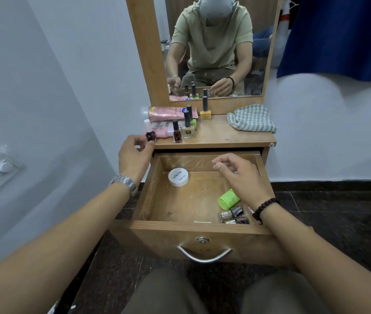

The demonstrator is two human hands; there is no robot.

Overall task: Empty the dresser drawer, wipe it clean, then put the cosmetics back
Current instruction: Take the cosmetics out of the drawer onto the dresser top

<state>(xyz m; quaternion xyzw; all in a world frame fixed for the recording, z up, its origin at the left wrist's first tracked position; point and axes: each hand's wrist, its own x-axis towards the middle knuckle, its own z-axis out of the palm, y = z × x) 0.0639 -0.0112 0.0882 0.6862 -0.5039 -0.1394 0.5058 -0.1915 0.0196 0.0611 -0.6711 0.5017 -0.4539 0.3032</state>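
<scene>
Drawer: The drawer (pixel 148 200) was pulled out wide under the worktop (pixel 225 134), and it was not empty yet.
Still inside: A white round tub (pixel 178 177) lay near the back left corner of the drawer. A green roll (pixel 228 198) and some small glitter bottles (pixel 233 215) sat in the front right corner, close together.
Already out: Pink tubes (pixel 168 112) and a row of nail polish bottles (pixel 187 125) stood at the left end of the worktop. A yellow bottle (pixel 205 109) stood at the back edge, near the mirror (pixel 214 46).
Cloth: A checked cloth (pixel 251 118) lay bunched at the right end of the worktop, not used yet.
Left hand: The left hand (pixel 134 155) was at the front left corner of the worktop. Its fingers were pinched around a small dark bottle with a white cap (pixel 150 132).
Right hand: The right hand (pixel 236 175) hung over the right side of the drawer. Its fingers were curled loosely and held nothing.
Step now: I think the dark bottle was being stood on the worktop with the others.
How to do it well: Stand the bottle up straight beside the row and do not bump its neighbours, because tall thin bottles tip easily. Let go only when it stands firm. The glitter bottles are tiny, so pick them up one or two at a time.
</scene>
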